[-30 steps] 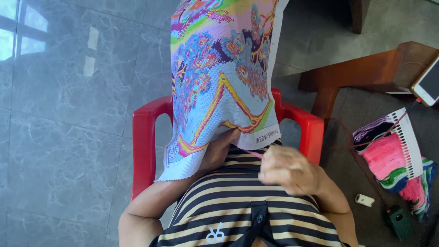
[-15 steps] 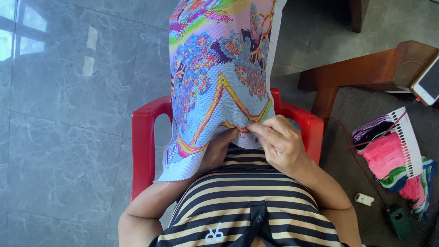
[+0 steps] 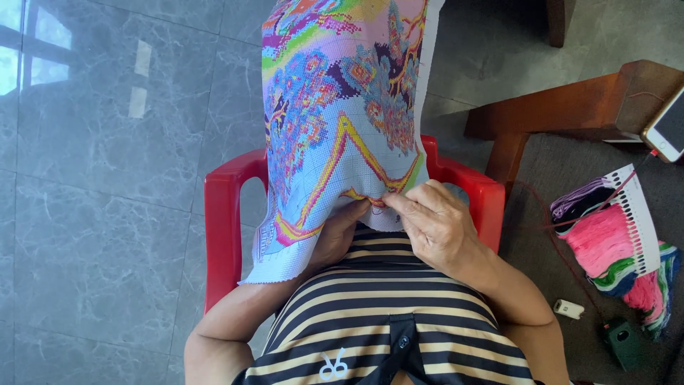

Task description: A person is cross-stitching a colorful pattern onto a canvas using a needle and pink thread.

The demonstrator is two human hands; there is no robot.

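Note:
A large cross-stitch cloth (image 3: pixel 335 114) with bright multicoloured patterns hangs down over the back of a red plastic chair (image 3: pixel 221 235). My left hand (image 3: pixel 335 235) is under the cloth's lower edge and holds it up from beneath. My right hand (image 3: pixel 431 224) rests on top of the cloth's lower edge, thumb and forefinger pinched together at the fabric; a needle is too small to make out. A red thread (image 3: pixel 548 228) runs from there toward the right. I wear a black and tan striped shirt.
A card thread organiser (image 3: pixel 613 235) with pink, green and purple skeins lies on dark carpet at the right. A phone (image 3: pixel 670 128) rests on a wooden furniture piece (image 3: pixel 570 107). A small white object (image 3: pixel 568 309) and a dark green one (image 3: pixel 621 342) lie below. Grey floor tiles spread left.
My right hand has moved up and left from my chest to the lower edge of the cloth, and its fingers have pinched at the fabric. The left hand stays under the cloth.

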